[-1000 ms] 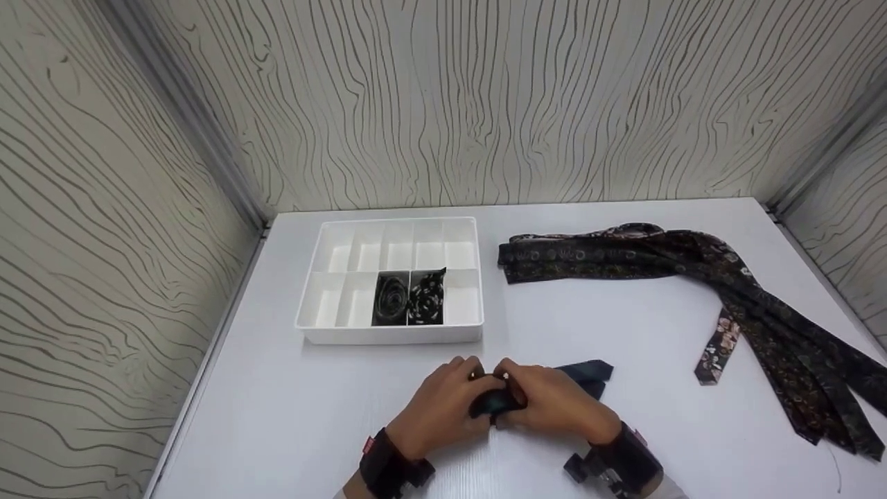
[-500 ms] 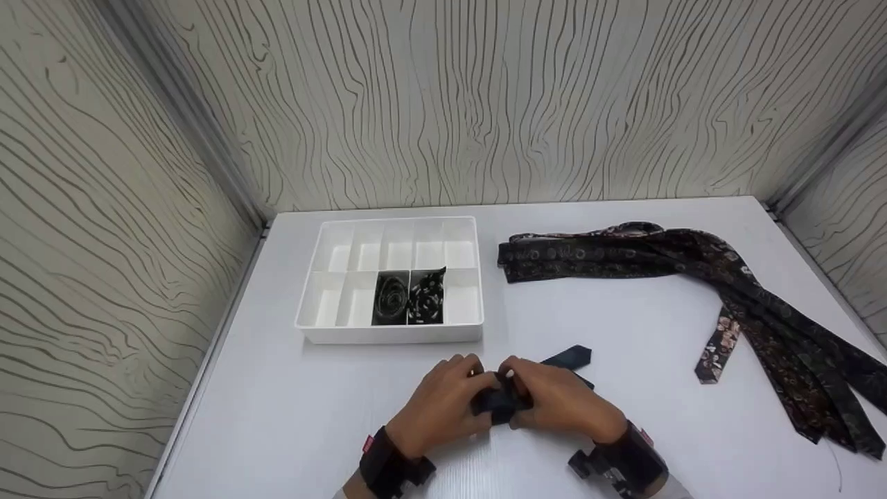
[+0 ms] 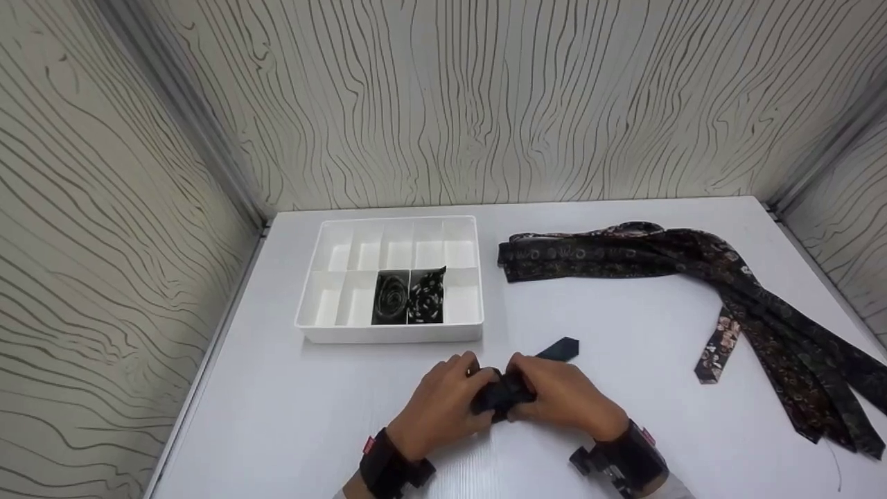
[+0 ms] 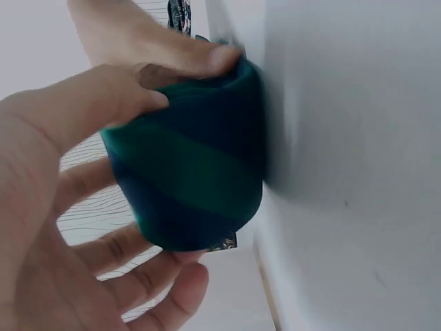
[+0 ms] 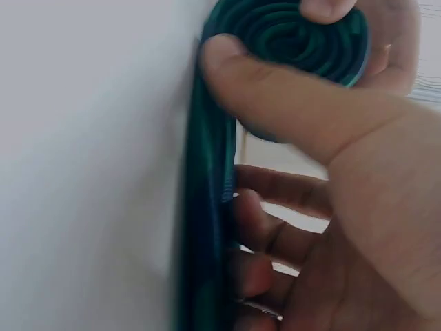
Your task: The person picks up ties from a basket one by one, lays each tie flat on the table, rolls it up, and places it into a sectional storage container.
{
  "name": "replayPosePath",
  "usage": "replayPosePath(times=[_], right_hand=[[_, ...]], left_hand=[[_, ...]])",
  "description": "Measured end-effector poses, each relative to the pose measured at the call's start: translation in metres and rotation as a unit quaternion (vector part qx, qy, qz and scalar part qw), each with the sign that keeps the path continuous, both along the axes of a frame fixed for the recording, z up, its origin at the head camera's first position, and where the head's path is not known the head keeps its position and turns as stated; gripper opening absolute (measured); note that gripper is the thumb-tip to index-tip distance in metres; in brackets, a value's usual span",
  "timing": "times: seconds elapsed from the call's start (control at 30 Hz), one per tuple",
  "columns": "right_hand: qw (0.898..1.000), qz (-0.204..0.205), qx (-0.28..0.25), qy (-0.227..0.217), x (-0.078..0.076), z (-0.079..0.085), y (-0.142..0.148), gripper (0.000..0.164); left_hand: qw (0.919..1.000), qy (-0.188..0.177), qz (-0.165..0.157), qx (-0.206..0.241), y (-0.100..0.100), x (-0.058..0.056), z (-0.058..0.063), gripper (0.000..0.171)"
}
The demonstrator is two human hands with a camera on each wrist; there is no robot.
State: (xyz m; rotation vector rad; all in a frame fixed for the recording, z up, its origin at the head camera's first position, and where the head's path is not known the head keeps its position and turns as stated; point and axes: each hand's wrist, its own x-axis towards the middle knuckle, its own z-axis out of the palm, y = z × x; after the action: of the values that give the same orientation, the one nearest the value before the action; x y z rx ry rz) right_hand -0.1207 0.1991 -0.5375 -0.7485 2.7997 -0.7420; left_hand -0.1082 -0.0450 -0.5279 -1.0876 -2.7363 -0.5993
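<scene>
Both hands hold a green and navy striped necktie, coiled into a spiral roll that stands on its edge on the table. My left hand grips the roll from the left, thumb on its near side and fingers curled round it. From the right, my right hand pinches the roll, its thumb across the spiral and its other fingers by the flat length of tie. That unrolled tail sticks out beyond the right hand, its pointed tip on the table.
Behind the hands stands a white divided box. Two of its front compartments hold rolled dark neckties, one plain-looking and one white-patterned. Several dark patterned neckties lie in a bundle at the right. Patterned walls border the table.
The necktie's tail has drawn in toward the hands, and less of it shows past the right hand. The roll turns between the fingers; both hands stay nearly in place.
</scene>
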Motion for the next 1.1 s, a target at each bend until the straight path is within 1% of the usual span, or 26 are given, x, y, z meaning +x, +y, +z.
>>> replayPosePath(times=[0.13, 0.27, 0.33, 0.43, 0.5, 0.57, 0.63, 0.7, 0.73, 0.83, 0.93, 1.0, 1.1], right_hand=[[1.0, 0.012, -0.006, -0.008, -0.0006, -0.0013, -0.0006, 0.056], [0.999, 0.022, -0.019, -0.018, -0.0005, -0.0003, -0.0024, 0.056], [0.999, 0.026, -0.026, -0.017, -0.001, 0.0002, -0.0039, 0.051], [0.999, 0.034, -0.03, -0.015, -0.0016, 0.0015, -0.0056, 0.05], [0.999, 0.036, -0.022, -0.009, -0.0015, 0.0019, -0.0062, 0.048], [0.999, 0.034, -0.016, -0.008, -0.0008, 0.0019, -0.0065, 0.053], [0.999, 0.035, -0.014, -0.008, 0.0002, 0.0014, -0.007, 0.058], [0.999, 0.036, -0.018, -0.004, 0.0008, 0.0001, -0.0079, 0.059], [0.999, 0.037, -0.019, -0.001, 0.001, -0.0008, -0.0083, 0.058], [0.999, 0.041, -0.019, 0.004, 0.0017, -0.0035, -0.0084, 0.051], [0.999, 0.039, -0.01, 0.004, 0.0021, -0.0052, -0.0065, 0.056], [0.999, 0.032, -0.005, 0.001, 0.0017, -0.0051, -0.005, 0.057], [1.0, 0.027, 0.002, 0.003, 0.0002, -0.0045, -0.0032, 0.059]], left_hand=[[0.9999, -0.007, 0.007, -0.007, 0.001, 0.001, -0.0006, 0.038], [0.9999, 0.012, 0.01, -0.006, 0.002, 0.0016, -0.0004, 0.037], [0.9998, 0.018, 0.01, -0.006, 0.0021, 0.0016, 0.0003, 0.038], [0.9997, 0.02, 0.007, -0.011, 0.0021, 0.0015, 0.0015, 0.045], [0.9996, 0.023, 0.005, -0.014, 0.0021, 0.0013, 0.0023, 0.048], [0.9995, 0.03, 0.002, -0.015, 0.0019, 0.0013, 0.0024, 0.049], [0.9991, 0.041, 0.0, -0.013, 0.0021, 0.0012, 0.0023, 0.046], [0.9987, 0.049, 0.001, -0.01, 0.0024, 0.0012, 0.0022, 0.041], [0.9987, 0.05, 0.002, -0.009, 0.0026, 0.0015, 0.0019, 0.041], [0.9991, 0.04, 0.001, -0.011, 0.0042, 0.003, 0.001, 0.042], [0.9998, 0.017, 0.001, -0.006, 0.0056, 0.0042, 0.0, 0.045], [1.0, 0.005, 0.003, 0.003, 0.0064, 0.004, -0.0003, 0.044], [0.9999, 0.001, 0.006, 0.012, 0.0069, 0.0033, -0.0006, 0.044]])
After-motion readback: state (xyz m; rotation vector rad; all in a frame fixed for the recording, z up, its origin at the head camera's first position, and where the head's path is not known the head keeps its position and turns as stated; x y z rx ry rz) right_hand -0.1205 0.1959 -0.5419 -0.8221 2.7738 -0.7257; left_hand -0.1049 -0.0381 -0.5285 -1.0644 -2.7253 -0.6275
